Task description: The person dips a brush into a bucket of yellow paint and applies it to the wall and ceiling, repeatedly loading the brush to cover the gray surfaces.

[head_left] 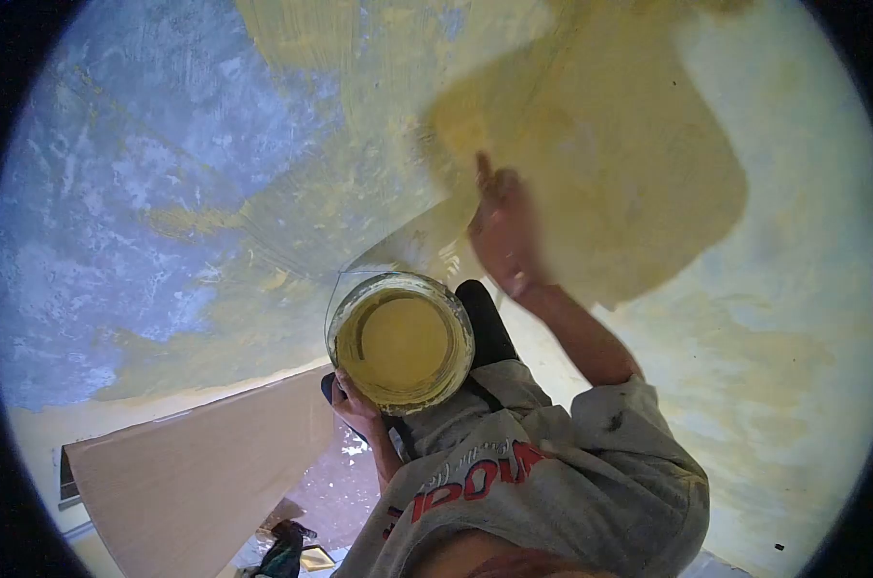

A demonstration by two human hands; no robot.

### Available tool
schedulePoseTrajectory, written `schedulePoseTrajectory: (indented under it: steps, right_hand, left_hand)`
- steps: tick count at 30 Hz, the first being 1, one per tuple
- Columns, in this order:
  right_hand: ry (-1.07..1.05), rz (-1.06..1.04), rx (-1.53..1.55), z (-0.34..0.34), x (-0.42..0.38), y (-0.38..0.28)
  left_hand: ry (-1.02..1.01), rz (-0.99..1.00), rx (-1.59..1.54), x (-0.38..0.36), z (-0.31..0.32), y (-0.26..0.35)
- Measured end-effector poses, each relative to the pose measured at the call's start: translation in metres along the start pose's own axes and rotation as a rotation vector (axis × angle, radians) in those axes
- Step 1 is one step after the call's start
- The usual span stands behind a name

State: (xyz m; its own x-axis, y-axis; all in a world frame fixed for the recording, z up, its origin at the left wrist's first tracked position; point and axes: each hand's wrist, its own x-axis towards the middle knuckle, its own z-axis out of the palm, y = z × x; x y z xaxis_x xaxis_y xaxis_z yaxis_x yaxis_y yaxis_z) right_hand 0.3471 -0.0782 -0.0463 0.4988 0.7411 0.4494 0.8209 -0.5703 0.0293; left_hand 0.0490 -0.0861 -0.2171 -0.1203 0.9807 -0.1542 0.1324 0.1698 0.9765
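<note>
A round bucket [461, 332] with yellow material inside and smears on its rim is held against my body. My left hand [356, 403] grips the bucket's lower left side, its fingers closed against the wall of the bucket. Higher up and to the right, my right hand [502, 226] is raised in front of the wall [629, 144], blurred at its edge. One of its fingers points upward and the others look curled. Whether it holds something thin cannot be made out. Yellow and wet-looking patches cover the wall around it, with blue areas at the left.
A large brown board or sheet [205, 462] slants across the lower left. Below it are a spattered floor [345, 486], a dark object [284, 549] and a small yellow-and-white item [316, 558]. My shadow falls on the wall.
</note>
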Motion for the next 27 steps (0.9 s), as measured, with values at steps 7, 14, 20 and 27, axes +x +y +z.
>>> schedulePoseTrajectory:
  steps: [7, 14, 20, 27]
  right_hand:
    - [-0.282, 0.046, 0.321, 0.026, -0.032, 0.004]
    - [0.206, 0.027, 0.392, -0.035, -0.003, -0.001]
    - [-0.319, 0.042, 0.058, 0.018, -0.043, -0.022]
    - [-0.126, 0.000, 0.279, -0.039, -0.018, -0.024]
  left_hand:
    - [-0.011, 0.085, 0.033, 0.006, -0.003, -0.021]
    - [-0.011, 0.104, 0.057, 0.002, 0.001, -0.003]
    - [0.005, 0.096, 0.094, 0.007, 0.002, -0.008]
    - [0.042, 0.052, 0.033, -0.002, 0.005, 0.006]
